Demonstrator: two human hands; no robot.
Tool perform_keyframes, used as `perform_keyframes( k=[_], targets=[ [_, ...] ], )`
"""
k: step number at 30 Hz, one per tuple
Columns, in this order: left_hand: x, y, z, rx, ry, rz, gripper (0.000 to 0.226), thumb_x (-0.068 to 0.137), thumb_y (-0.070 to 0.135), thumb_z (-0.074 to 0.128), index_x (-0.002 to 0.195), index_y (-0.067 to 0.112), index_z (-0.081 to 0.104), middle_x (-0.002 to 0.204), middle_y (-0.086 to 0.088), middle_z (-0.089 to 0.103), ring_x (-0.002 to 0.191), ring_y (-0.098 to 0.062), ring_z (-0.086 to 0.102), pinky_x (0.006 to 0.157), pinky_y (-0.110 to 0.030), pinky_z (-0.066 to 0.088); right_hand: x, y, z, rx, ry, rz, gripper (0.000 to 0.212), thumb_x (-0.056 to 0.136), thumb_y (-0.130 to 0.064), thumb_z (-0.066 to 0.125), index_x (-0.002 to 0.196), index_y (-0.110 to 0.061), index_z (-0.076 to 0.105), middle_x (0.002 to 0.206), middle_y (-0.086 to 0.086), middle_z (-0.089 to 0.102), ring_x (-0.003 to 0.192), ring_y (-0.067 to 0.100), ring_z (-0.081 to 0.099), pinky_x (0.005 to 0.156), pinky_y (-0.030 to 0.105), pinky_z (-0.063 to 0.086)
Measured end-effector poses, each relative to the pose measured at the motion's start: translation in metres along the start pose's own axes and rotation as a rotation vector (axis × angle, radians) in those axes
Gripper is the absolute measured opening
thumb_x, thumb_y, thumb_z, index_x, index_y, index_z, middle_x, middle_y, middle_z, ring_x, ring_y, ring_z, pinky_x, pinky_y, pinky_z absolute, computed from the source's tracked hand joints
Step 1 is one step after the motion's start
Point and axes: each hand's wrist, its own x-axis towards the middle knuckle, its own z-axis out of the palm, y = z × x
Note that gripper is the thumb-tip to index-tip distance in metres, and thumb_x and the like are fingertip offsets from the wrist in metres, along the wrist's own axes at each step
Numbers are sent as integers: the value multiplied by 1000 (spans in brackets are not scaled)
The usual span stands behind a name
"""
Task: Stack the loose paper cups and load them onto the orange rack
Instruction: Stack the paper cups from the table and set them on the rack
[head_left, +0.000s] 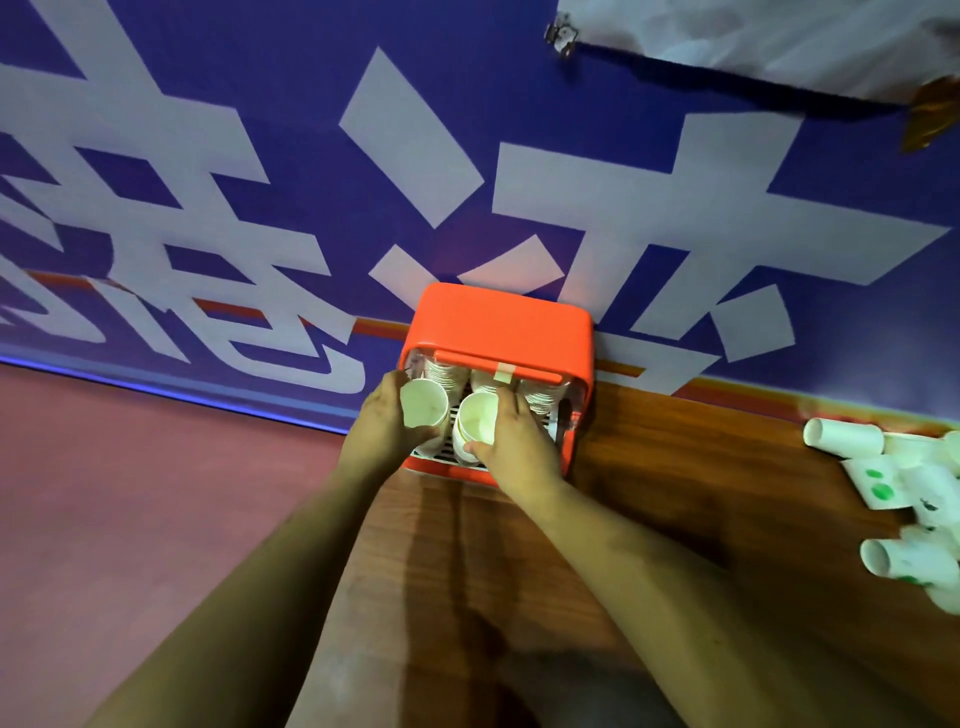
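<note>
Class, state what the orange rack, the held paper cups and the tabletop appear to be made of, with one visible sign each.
Orange rack: probably moulded plastic, smooth and slightly glossy, with rounded corners. Held paper cups: thin white paper, matt, rolled rims. Tabletop: wood or wood-look laminate; brown grain lines, faint sheen.

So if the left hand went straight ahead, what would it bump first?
Probably the cup stacks already inside the orange rack, just beyond the paper cup the left hand holds. Depth is hard to judge.
</note>
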Motion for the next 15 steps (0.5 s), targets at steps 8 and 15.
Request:
perform_keyframes(
  k=[8, 15],
  targets=[
    [1, -1, 6, 11, -18, 37, 81, 72, 19, 87, 140, 7, 45, 129, -12, 58, 118, -29, 54, 90, -30, 41, 11, 6, 13, 120, 18, 101, 96, 73, -31, 82, 147, -5, 28, 136, 15, 51, 123, 32, 52, 97, 35, 44],
    [-6, -3, 5, -51, -19, -14, 77, 71, 26, 86, 134, 13, 44, 125, -8, 57, 112, -24, 57, 82, -29, 43, 8, 7, 14, 149, -7, 83, 95, 71, -31, 83, 146, -7, 29, 139, 14, 49, 124, 32, 51, 96, 38, 46]
  ],
)
